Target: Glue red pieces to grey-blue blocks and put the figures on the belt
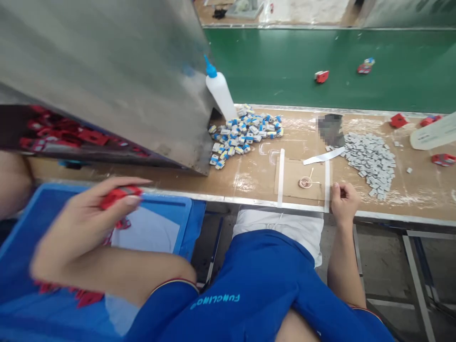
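Observation:
My left hand (pixel 85 223) is blurred by motion above a blue plastic crate, and its fingers are shut on a red plastic part (pixel 121 196). My right hand (pixel 344 202) rests curled at the bench's front edge, right next to a cardboard pad (pixel 299 178). Nothing shows in its closed fingers. On the pad lie a small ring of glue (pixel 305 182) and a thin wooden stick (pixel 310 174). A heap of blue-and-white parts (pixel 244 135) lies mid-bench, beside a white glue bottle with a blue nozzle (pixel 220 91). Small grey parts (pixel 370 164) are heaped at the right.
A steel sheet (pixel 107 71) rises at the left above a dark bin of red parts (pixel 71 135). The blue crate (pixel 185 223) sits below the bench edge. Beyond the bench runs a green conveyor belt (pixel 285 57) carrying red parts (pixel 321 76).

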A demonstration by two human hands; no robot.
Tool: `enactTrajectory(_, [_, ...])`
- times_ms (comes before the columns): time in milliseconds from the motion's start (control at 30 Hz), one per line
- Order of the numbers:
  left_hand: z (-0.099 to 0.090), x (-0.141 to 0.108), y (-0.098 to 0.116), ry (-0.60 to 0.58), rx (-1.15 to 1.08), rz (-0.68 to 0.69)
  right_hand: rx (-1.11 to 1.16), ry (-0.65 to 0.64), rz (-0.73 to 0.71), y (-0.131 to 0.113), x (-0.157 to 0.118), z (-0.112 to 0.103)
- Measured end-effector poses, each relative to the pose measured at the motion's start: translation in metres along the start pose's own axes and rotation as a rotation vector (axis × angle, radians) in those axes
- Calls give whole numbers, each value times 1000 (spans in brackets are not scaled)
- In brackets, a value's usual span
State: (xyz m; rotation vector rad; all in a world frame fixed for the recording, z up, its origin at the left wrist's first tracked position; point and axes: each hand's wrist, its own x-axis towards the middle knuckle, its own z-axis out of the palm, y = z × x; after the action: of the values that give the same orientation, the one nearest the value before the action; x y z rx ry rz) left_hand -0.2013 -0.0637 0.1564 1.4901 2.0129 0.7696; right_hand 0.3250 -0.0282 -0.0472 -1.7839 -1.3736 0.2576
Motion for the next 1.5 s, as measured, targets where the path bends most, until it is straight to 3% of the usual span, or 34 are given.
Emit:
enactTrajectory(133, [96,8,10,-336,-405,272,-5,0,-11,-1,1,-2])
enactTrajectory(267, [191,24,35,-673,-807,185,-27,-6,-29,-6,1,-3])
enactTrajectory(367, [237,32,48,-769,-894,185,-36,9,-45,-8,0,-2])
enactTrajectory(467, [264,42,51,-761,-905,208,-20,47,-58,-9,-1,0])
enactTrajectory(700, [297,56,41,-505,-741,275,-48,52,-34,-13,-6,0])
enactTrajectory(800, [302,50,39,-487,-668,261,-18,50,-27,-13,-7,-2])
enactTrajectory(967, [307,37,39,-462,-656,249,235,77,-46,-16,-12,-6])
enactTrajectory(1133, [309,29,44,-466,-578,397,255,-201,-118,-40,-6,-4])
enactTrajectory(1267, [312,24,50,-477,-637,437,221,-248,-229,-63,5,2])
enactTrajectory(1500, [319,16,45,-552,-751,204,197,-397,-329,-79,14,6])
